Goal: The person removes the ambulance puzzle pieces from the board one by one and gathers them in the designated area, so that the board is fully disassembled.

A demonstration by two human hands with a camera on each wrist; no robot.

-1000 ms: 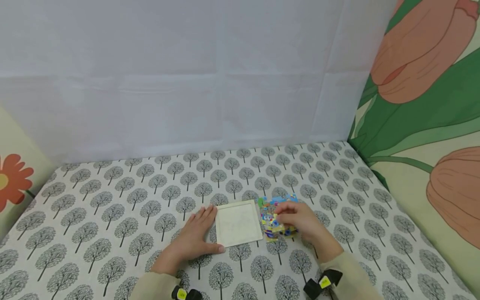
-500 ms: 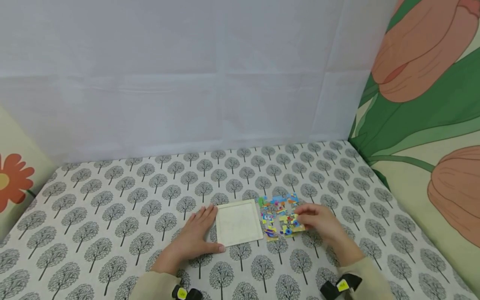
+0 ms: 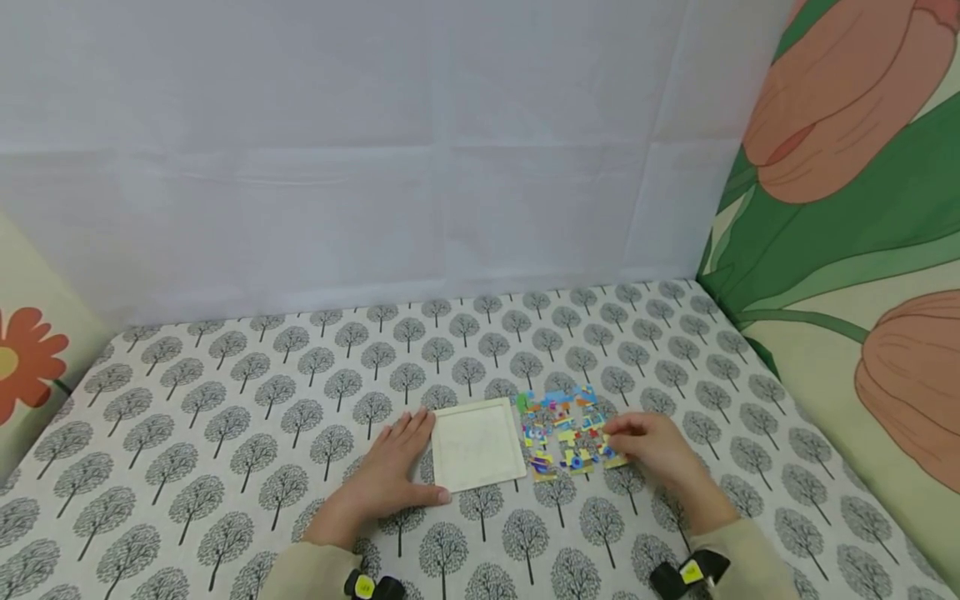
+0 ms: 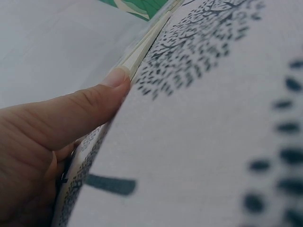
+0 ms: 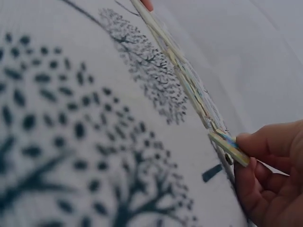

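Note:
A pale square puzzle tray (image 3: 478, 445) lies on the tablecloth. My left hand (image 3: 386, 475) rests at its lower left corner, fingers stretched along the left side. In the left wrist view the thumb (image 4: 87, 106) touches the tray's edge. Just right of the tray lie several colourful jigsaw pieces (image 3: 542, 435), loosely grouped with gaps between them. At the right edge of that group, my right hand (image 3: 656, 448) pinches one puzzle piece (image 5: 228, 147) between thumb and fingers. The right wrist view shows this piece slightly tilted, close to the others.
White cloth with a black tree print (image 3: 315, 417) covers the table. Behind the far edge hangs a plain white sheet (image 3: 360, 167). Walls painted with flowers (image 3: 840, 250) stand at the sides.
My right hand has moved right, from over the middle of the pieces to their right edge, and a yellowish piece has shifted right with it. My left hand and the tray stay put.

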